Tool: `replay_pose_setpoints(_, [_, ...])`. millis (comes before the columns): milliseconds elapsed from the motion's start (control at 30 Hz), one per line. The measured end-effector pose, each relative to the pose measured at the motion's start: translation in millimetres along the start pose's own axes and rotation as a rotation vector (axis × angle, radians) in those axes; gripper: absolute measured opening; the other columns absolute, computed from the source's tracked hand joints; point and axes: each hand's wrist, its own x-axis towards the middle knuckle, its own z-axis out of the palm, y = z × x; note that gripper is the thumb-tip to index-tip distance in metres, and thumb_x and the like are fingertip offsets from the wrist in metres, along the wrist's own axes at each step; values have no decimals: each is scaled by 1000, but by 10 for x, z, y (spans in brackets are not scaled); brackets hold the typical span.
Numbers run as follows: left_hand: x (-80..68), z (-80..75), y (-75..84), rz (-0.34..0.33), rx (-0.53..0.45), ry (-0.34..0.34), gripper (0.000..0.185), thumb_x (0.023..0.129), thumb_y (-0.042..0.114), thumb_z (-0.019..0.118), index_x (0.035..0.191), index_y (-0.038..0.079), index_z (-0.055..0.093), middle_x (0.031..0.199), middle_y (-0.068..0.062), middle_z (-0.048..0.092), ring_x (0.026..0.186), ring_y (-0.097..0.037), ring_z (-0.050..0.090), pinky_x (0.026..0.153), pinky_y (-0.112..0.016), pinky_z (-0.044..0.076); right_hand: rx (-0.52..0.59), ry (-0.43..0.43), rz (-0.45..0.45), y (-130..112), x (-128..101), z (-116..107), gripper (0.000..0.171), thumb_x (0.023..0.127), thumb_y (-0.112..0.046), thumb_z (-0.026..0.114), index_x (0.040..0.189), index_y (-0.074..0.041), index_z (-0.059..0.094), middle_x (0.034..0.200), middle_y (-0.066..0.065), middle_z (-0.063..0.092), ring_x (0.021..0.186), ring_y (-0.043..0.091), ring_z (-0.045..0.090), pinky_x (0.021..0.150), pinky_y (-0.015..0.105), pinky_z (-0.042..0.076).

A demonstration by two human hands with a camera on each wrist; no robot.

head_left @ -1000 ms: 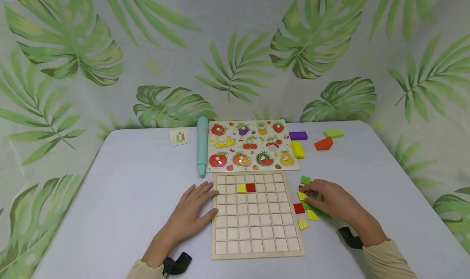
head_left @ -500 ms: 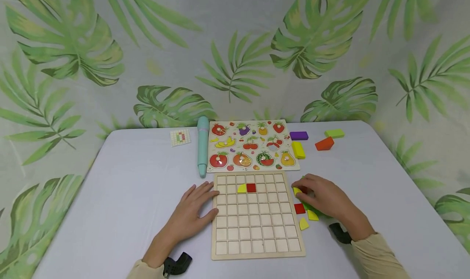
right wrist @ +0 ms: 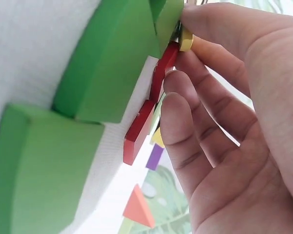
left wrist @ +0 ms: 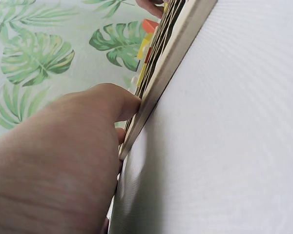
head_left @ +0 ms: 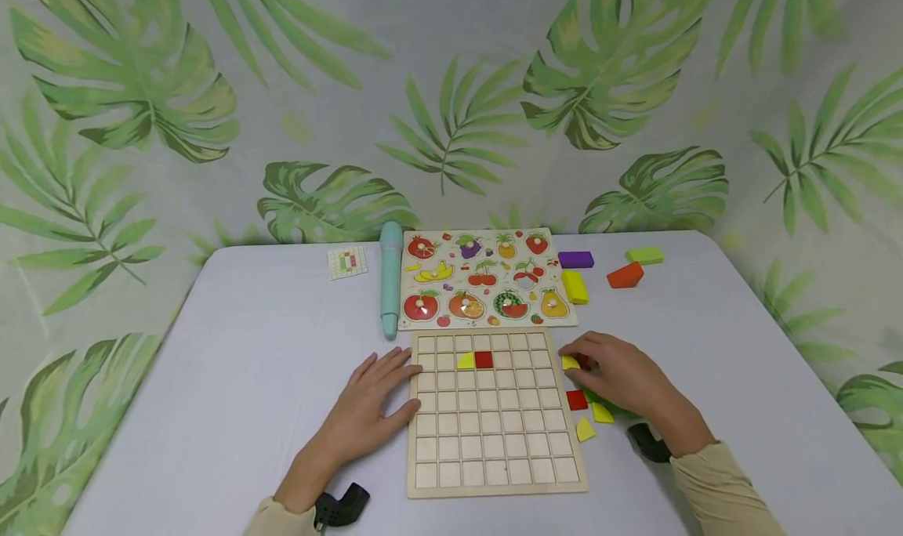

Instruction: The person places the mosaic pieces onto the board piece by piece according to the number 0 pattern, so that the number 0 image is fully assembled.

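Note:
My right hand (head_left: 624,370) pinches a yellow quarter-round tile (head_left: 570,362) between thumb and fingers, just off the right edge of a wooden grid board (head_left: 497,424). The right wrist view shows this yellow tile (right wrist: 186,40) edge-on at the fingertips. Red tiles (right wrist: 139,131) and green tiles (right wrist: 105,63) lie close by, some partly hidden under the hand. My left hand (head_left: 370,407) rests against the board's left edge, fingers extended; its thumb touches the wooden rim (left wrist: 158,83) in the left wrist view. Within the grid, a yellow tile (head_left: 466,360) sits beside a red square (head_left: 483,360).
Behind the board lie a fruit puzzle (head_left: 458,281), a teal pen-shaped object (head_left: 390,281) and a small pattern card (head_left: 347,262). Purple (head_left: 576,260), yellow (head_left: 575,287), orange (head_left: 625,275) and lime (head_left: 645,255) blocks stand at the back right. Another red square (head_left: 577,400) lies right of the board.
My right hand has moved slightly left and away from me, bringing the pinched yellow tile nearer the board's edge and covering a green tile. My left hand has stayed in place.

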Motion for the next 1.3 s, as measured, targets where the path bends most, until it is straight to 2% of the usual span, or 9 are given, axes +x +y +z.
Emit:
replay_pose_setpoints(167, [4, -2, 1, 0, -6, -1, 47, 97, 37, 70, 141, 19, 63, 159, -6, 48, 152, -25, 38, 129, -50, 21, 16, 5, 12, -22, 22, -6, 28, 89, -23, 82, 116, -16, 76, 100, -7, 66, 82, 9, 54, 70, 27, 51])
replay_pose_setpoints(400, [-3, -4, 0, -5, -16, -3, 48, 97, 37, 70, 141, 19, 63, 159, -6, 48, 152, -25, 38, 129, -49, 20, 142, 16, -29, -111, 146, 39, 29, 92, -23, 80, 118, -14, 72, 96, -8, 61, 72, 7, 51, 58, 21, 46])
replay_pose_setpoints(633, [-5, -9, 12, -5, -20, -11, 48, 98, 37, 70, 141, 19, 63, 159, -6, 48, 152, -25, 37, 129, -50, 20, 167, -5, -77, -288, 301, 110, 29, 93, -23, 79, 119, -13, 73, 113, -1, 68, 78, 6, 53, 65, 22, 49])
replay_pose_setpoints(733, [-6, -12, 11, -6, -18, -11, 48, 98, 37, 69, 142, 19, 62, 159, -5, 48, 153, -25, 37, 129, -50, 20, 188, -24, -100, -373, 363, 122, 29, 92, -22, 79, 119, -13, 73, 115, 0, 68, 79, 7, 54, 67, 24, 50])
replay_pose_setpoints(933, [-7, -7, 0, -5, -10, -7, 48, 97, 37, 70, 142, 19, 62, 160, -5, 47, 153, -24, 37, 129, -49, 20, 198, -68, -123, -509, 485, 160, 29, 92, -24, 80, 118, -15, 73, 108, -5, 69, 83, 9, 55, 71, 24, 52])
replay_pose_setpoints(1133, [2, -18, 17, -5, -24, -14, 48, 98, 37, 69, 141, 18, 62, 160, -6, 47, 153, -24, 36, 129, -50, 19, 186, -99, -115, -563, 550, 188, 24, 90, -25, 82, 111, -18, 74, 100, -9, 70, 78, 9, 53, 69, 25, 49])
replay_pose_setpoints(1300, [3, -36, 34, -10, -23, -19, 48, 98, 36, 69, 141, 18, 63, 160, -7, 47, 153, -25, 37, 129, -50, 19, 184, -118, -110, -584, 571, 192, 21, 89, -26, 82, 108, -21, 75, 100, -11, 69, 78, 7, 53, 70, 25, 49])
